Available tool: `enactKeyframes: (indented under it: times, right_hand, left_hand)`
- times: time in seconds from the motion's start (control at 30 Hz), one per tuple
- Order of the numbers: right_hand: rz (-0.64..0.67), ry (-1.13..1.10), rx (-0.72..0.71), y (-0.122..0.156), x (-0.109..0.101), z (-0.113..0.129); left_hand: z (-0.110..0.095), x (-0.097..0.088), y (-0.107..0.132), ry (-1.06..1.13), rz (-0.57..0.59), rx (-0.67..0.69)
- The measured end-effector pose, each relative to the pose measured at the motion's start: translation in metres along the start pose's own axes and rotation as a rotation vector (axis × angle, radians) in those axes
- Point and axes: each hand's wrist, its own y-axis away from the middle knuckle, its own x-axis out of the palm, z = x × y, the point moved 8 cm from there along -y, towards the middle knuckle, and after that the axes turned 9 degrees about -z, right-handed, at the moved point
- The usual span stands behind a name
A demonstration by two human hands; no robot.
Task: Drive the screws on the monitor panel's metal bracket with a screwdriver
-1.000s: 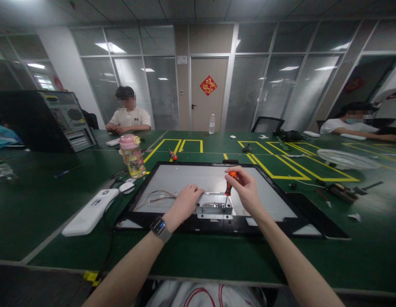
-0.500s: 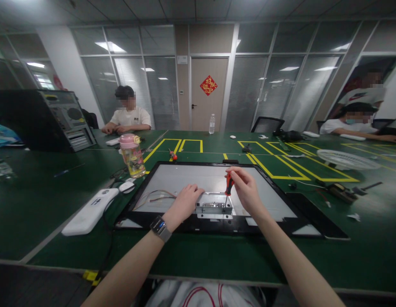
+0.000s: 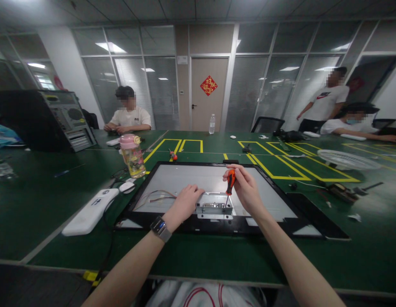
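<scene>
Right hand (image 3: 246, 187) up first, and it's closed around a red-and-black screwdriver (image 3: 230, 181), fingers wrapped about the handle! Slight lean on that tool, top tipped toward the right, its shaft running down to the right end of a silver metal bracket (image 3: 213, 211). Whether the tip is seated in a screw, I can't tell from where I stand. Over on the other side, the left hand (image 3: 185, 202) lies low, palm down, fingertips at the bracket's left end; pressing or pinching, I can't say, since the fingers hide the contact. There's a smartwatch (image 3: 160, 227) on that wrist.

Beneath them both, the bracket sits toward the near edge of a pale, black-framed panel (image 3: 181, 175), lying flat on the green tabletop (image 3: 185, 256). Thin wires (image 3: 159, 196) curl over the panel just left of the left hand. Out to the left we've got a long white device (image 3: 91, 213), and beyond it a pink-lidded bottle (image 3: 133, 157), upright near the panel's far left corner. On the right flank, a dark flat slab (image 3: 316, 215) lies beside the panel.

Farther out, a clear water bottle (image 3: 212, 123) stands at the far edge, a seated person (image 3: 130, 117) in white works across at left, and a standing person (image 3: 325, 100) is off to the right!
</scene>
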Motion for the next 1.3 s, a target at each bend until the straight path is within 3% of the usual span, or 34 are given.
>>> enactKeyframes:
  times: [0.23,0.57,0.87,1.07,1.3]
  right_hand:
    - [-0.023,0.150,-0.076,0.000,-0.006,0.001]
    - [0.067,0.118,-0.074,0.000,0.001,0.001]
    - [-0.040,0.320,-0.254,0.003,-0.002,0.019]
    - [-0.045,0.276,-0.198,0.002,-0.004,0.016]
    - [-0.055,0.329,-0.235,0.003,-0.003,0.023]
  left_hand:
    - [0.000,-0.002,0.001,0.012,-0.012,0.005]
    - [0.000,-0.001,0.001,0.010,-0.012,0.006]
    - [0.000,0.000,0.001,-0.003,-0.024,0.011]
    - [0.001,0.000,0.001,-0.002,-0.035,0.009]
    - [0.002,0.002,0.001,-0.014,-0.029,0.009]
